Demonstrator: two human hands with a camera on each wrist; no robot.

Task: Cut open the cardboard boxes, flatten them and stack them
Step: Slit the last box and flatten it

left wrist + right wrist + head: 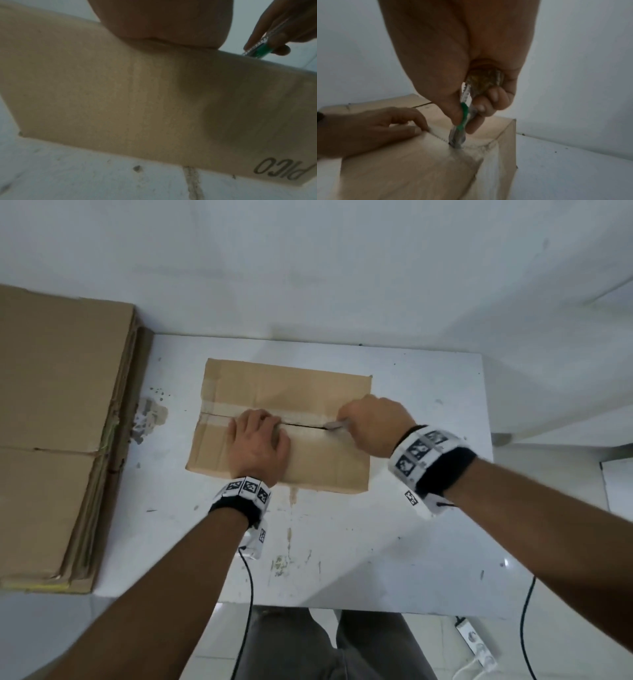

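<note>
A closed cardboard box (pixel 281 424) sits near the middle of the white tabletop (pixel 394 525), its taped top seam running left to right, parallel to the near edge. That is also the box's long axis. The seam is partly slit: a dark open gap shows between the two hands, while the tape to the left of the left hand (pixel 258 445) looks uncut, and the short stretch to the right end cannot be judged. The left hand lies on the lid with its fingertips curled at the seam, holding the box down rather than gripping it. The right hand (pixel 371 422) has its grip closed round a utility knife (pixel 459 129) with a green slider, the blade tip sunk into the seam and the handle leaning up and to the right.

A stack of flattened boxes (pixel 58 440) lies on the far left, so earlier boxes appear finished. This box likely needs the rest of the cut, then opening, flattening and stacking.
</note>
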